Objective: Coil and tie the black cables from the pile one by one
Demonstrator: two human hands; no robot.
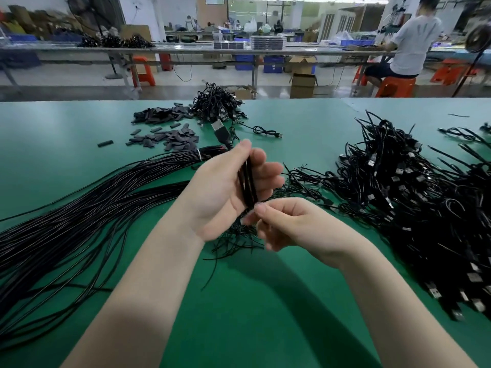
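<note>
Head camera looks forward-down, close over table (265,301).

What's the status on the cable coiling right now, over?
Left hand grips coiled black cable, USB plug sticking up. Right hand pinches at the coil's lower end, blurred. Nothing in the way.

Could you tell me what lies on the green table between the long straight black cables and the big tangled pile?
In the head view, loose thin black wire ties lie there, under both hands.
</note>
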